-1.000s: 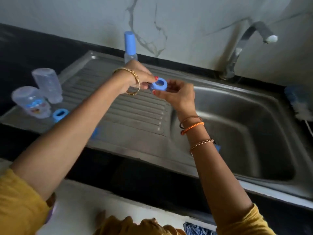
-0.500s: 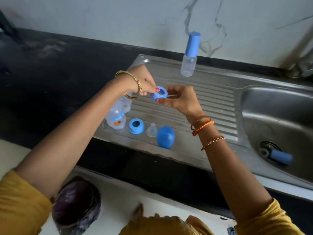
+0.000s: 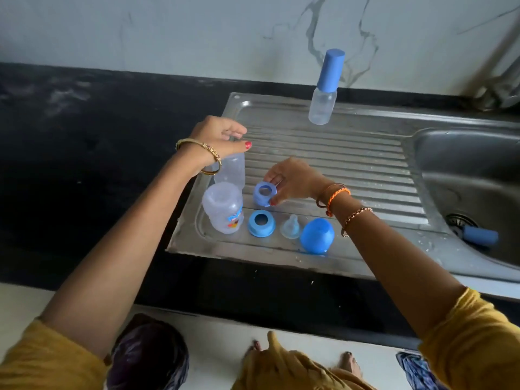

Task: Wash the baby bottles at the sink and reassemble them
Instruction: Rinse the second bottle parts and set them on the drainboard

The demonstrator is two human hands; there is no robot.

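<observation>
My right hand (image 3: 292,180) pinches a blue screw ring (image 3: 264,194) low over the steel drainboard (image 3: 337,153). My left hand (image 3: 222,136) curls around the top of a clear bottle (image 3: 230,170) standing upside down at the board's left. In front of that bottle stands a second clear bottle with a print (image 3: 223,206). Beside it lie another blue ring (image 3: 261,223), a clear teat (image 3: 291,226) and a blue dome cap (image 3: 317,235). An assembled bottle with a tall blue cap (image 3: 326,85) stands at the back.
The sink basin (image 3: 464,175) lies to the right, with a blue piece (image 3: 479,235) at its drain. The tap base (image 3: 501,94) shows at the top right. Black counter (image 3: 98,142) runs to the left. My feet and floor are below.
My hands have parted. The right hand has lowered the blue ring toward the drainboard, and the left hand has moved to the upside-down bottle. The camera has swung left.
</observation>
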